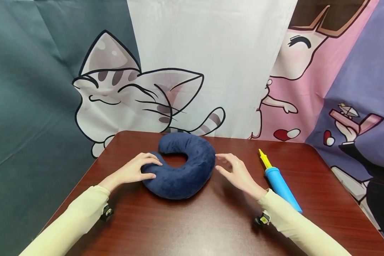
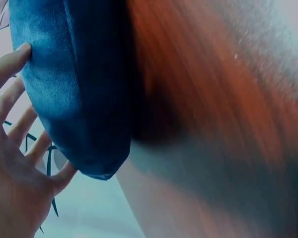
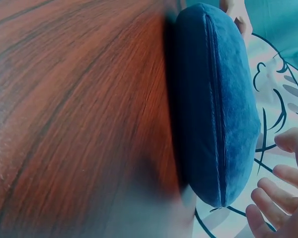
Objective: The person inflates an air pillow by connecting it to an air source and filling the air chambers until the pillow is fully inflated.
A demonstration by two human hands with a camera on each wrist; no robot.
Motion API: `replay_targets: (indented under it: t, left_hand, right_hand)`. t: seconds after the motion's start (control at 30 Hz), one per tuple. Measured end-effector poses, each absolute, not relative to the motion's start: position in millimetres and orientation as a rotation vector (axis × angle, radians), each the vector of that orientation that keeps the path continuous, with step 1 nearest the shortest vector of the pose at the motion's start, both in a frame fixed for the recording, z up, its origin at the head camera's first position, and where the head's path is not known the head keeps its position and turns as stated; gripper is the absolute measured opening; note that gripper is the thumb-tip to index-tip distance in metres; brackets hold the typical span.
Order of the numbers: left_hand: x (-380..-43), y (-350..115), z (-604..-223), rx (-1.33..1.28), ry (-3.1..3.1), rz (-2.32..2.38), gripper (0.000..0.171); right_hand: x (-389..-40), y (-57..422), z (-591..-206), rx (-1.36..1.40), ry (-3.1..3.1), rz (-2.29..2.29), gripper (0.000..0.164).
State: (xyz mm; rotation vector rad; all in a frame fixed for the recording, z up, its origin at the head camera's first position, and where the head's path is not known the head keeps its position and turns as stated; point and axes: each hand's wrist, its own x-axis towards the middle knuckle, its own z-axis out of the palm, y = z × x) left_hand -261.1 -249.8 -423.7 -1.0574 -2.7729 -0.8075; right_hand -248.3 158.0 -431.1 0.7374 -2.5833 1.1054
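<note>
A navy-blue plush U-shaped neck pillow (image 1: 192, 174) lies on the table, the gap of its U facing left. My left hand (image 1: 144, 168) touches the pillow's left end, fingers spread over the top and thumb on the near side. In the left wrist view, that hand (image 2: 20, 173) has its fingers apart against the pillow (image 2: 59, 84). At the pillow's right side, my right hand (image 1: 235, 170) holds nothing, its fingers relaxed. The right wrist view shows a gap between that hand (image 3: 288, 198) and the pillow (image 3: 233, 109), along whose side a seam runs.
A blue hand pump (image 1: 283, 188) with a yellow nozzle (image 1: 265, 159) lies on the right of the reddish-brown table (image 1: 179, 227), near my right forearm. Behind the table hangs a cloth backdrop (image 1: 211, 42) with cartoon figures.
</note>
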Motion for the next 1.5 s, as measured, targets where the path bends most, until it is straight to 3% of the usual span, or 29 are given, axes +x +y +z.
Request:
replay_targets:
  t: [0.7, 1.5]
  left_hand:
    - [-229.3, -201.3, -425.3, -0.680, -2.823, -0.820, 0.035]
    - [-220.3, -154.8, -426.4, -0.451, -2.874, -0.696, 0.040]
  right_hand:
    - [-242.7, 171.4, -420.5, 0.691, -2.594, 1.045, 0.046]
    - [-234.8, 172.2, -423.5, 0.670, -2.626, 1.063, 0.045]
